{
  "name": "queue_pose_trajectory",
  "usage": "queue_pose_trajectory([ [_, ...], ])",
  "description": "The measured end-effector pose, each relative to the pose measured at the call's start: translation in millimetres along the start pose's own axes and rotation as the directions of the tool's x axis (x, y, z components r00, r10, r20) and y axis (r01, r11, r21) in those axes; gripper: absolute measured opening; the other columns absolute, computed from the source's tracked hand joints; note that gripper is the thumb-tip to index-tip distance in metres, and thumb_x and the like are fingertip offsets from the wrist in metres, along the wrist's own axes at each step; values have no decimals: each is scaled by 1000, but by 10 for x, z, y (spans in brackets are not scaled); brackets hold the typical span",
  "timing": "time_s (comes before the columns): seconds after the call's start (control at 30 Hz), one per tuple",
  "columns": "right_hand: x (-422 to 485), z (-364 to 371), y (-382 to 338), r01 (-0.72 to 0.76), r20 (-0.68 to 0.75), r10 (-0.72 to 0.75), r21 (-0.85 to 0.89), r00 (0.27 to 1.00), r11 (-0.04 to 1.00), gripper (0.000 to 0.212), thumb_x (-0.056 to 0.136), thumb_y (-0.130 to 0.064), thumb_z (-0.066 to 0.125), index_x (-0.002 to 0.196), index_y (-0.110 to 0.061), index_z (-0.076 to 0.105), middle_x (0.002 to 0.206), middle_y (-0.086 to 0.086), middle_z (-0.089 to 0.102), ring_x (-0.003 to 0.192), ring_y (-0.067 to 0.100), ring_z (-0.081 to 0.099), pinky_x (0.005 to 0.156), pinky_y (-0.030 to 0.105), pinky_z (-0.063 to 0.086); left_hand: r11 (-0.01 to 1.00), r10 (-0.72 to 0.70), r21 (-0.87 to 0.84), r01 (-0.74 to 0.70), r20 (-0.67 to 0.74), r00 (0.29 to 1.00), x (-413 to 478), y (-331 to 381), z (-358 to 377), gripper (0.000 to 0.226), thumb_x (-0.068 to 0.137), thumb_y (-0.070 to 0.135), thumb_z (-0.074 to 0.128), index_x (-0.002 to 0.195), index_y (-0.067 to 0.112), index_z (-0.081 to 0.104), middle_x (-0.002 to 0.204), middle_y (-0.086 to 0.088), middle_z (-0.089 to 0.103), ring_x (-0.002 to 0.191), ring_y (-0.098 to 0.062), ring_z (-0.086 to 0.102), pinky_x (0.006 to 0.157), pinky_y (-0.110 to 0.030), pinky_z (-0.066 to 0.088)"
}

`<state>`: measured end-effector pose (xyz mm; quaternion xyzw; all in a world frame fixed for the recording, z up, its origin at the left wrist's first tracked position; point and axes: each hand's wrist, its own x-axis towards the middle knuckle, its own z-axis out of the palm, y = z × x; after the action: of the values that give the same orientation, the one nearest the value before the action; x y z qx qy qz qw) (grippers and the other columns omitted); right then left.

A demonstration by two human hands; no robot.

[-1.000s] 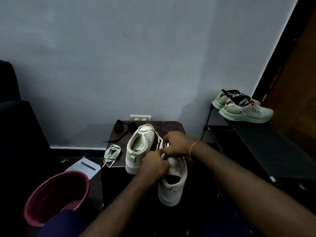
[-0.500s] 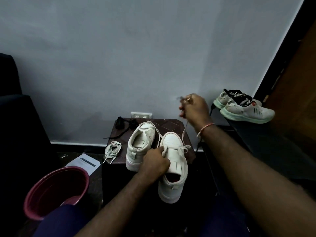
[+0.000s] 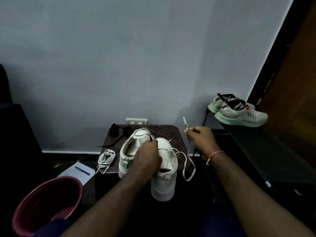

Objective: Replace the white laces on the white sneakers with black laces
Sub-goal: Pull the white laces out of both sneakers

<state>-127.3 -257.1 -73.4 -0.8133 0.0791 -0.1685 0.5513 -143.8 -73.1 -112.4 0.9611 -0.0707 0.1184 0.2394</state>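
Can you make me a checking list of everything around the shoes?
Surface: small dark table, mostly covered.
Job's things: two white sneakers; near sneaker partly unlaced, far sneaker beside it; loose white lace coiled at the table's left; black laces at the back.
Clutter: paper sheet and red tub on the floor.
Grips: left hand holds the near sneaker; right hand pinches its white lace end.
Cables: nothing seen.
Surroundings: grey wall, wall socket, green-soled running shoes on a dark shelf.
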Motion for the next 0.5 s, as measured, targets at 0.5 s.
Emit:
queue_pose_trajectory([
  [0.5, -622, -484, -410, -313, 455, 11, 595, 891, 740, 18, 87, -2, 54, 104, -4, 55, 88, 18, 72, 62, 22, 69, 55, 27, 54, 721, 373, -627, -296, -8, 928, 121, 481, -127, 24, 86, 0, 59, 79, 21, 67, 69, 4, 66, 65, 1, 58, 63, -25, 45],
])
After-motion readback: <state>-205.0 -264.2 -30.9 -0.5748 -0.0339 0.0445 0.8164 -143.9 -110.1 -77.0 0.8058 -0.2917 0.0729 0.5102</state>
